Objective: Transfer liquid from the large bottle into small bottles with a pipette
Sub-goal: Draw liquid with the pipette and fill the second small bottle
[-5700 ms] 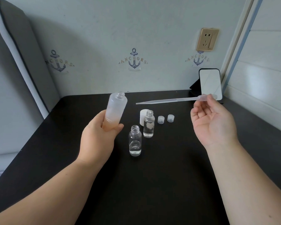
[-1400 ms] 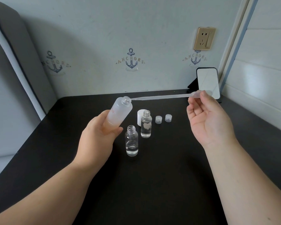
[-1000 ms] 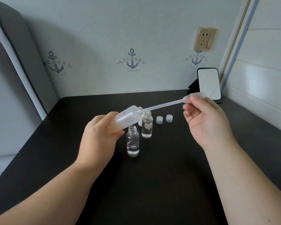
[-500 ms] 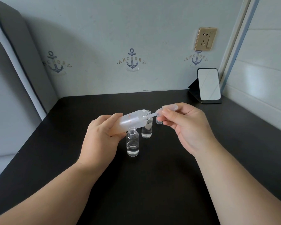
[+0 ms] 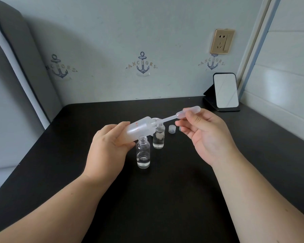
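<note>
While my left hand (image 5: 109, 148) grips the large bottle (image 5: 140, 129) round its base, the frosted bottle lies tilted nearly flat above the black table (image 5: 165, 199), its open neck pointing right. My right hand (image 5: 205, 135) pinches the bulb of the pipette (image 5: 182, 114) between thumb and forefinger, the other fingers loosely curled below. From that bulb the thin stem slants down and left, and its tip sits in the mouth of the large bottle. Two small bottles stand uncapped on the table under the large one: the nearer small bottle (image 5: 143, 154) just beside my left fingers, with a little clear liquid at its bottom, and the farther small bottle (image 5: 158, 138) right behind it, fuller. One small cap (image 5: 172, 128) lies to the right of the farther bottle, near my right fingertips. At the far right corner a mirror (image 5: 225, 92) leans on its stand.
</note>
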Tool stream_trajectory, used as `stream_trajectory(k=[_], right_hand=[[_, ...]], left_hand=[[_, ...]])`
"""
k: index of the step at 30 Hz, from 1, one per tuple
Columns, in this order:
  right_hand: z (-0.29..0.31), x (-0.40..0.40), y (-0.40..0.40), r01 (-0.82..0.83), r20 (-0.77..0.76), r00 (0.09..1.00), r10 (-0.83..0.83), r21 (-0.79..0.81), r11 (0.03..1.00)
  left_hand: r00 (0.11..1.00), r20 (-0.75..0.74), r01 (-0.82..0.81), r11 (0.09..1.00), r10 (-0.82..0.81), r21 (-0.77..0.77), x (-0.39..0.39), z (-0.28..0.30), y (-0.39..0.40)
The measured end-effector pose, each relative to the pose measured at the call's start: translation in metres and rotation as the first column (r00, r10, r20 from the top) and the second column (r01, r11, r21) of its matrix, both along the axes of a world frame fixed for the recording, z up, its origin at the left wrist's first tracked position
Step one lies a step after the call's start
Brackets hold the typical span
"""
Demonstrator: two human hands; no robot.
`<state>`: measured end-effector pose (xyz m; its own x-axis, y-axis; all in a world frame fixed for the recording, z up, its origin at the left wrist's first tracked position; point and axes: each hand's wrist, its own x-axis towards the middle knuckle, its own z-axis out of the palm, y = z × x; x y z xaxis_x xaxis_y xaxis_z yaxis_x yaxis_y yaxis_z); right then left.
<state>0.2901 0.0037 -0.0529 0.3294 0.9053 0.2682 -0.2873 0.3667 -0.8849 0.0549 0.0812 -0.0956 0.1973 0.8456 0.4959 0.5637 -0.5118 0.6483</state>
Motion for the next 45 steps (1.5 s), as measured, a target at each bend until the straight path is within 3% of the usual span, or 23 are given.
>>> stream_trajectory(k=[13, 21, 37, 40, 42, 45], right_hand=[[0.000, 0.026, 0.001, 0.077, -0.359, 0.931, -0.059, 0.035, 0.996], [-0.001, 0.037, 0.002, 0.162, -0.537, 0.838, -0.101, 0.067, 0.984], [-0.003, 0.034, 0.005, 0.103, -0.413, 0.907, -0.080, 0.034, 0.994], [-0.004, 0.033, 0.006, 0.102, -0.386, 0.919, -0.083, 0.030, 0.994], [-0.005, 0.033, 0.006, 0.099, -0.373, 0.924, -0.081, 0.030, 0.995], [-0.005, 0.034, 0.007, 0.091, -0.363, 0.929, -0.072, 0.037, 0.995]], left_hand=[[0.999, 0.022, -0.048, 0.998, 0.049, -0.034, -0.003, 0.002, 0.002], [0.985, 0.172, -0.012, 0.994, 0.030, -0.106, -0.005, 0.003, 0.001], [0.965, 0.251, -0.008, 0.969, 0.072, -0.248, -0.003, 0.004, 0.004], [0.944, 0.327, 0.043, 0.964, 0.047, -0.263, -0.005, 0.004, 0.003], [0.904, 0.425, 0.061, 0.970, 0.046, -0.236, -0.007, 0.005, -0.001], [0.880, 0.471, -0.037, 0.998, 0.059, -0.056, -0.013, 0.009, -0.011]])
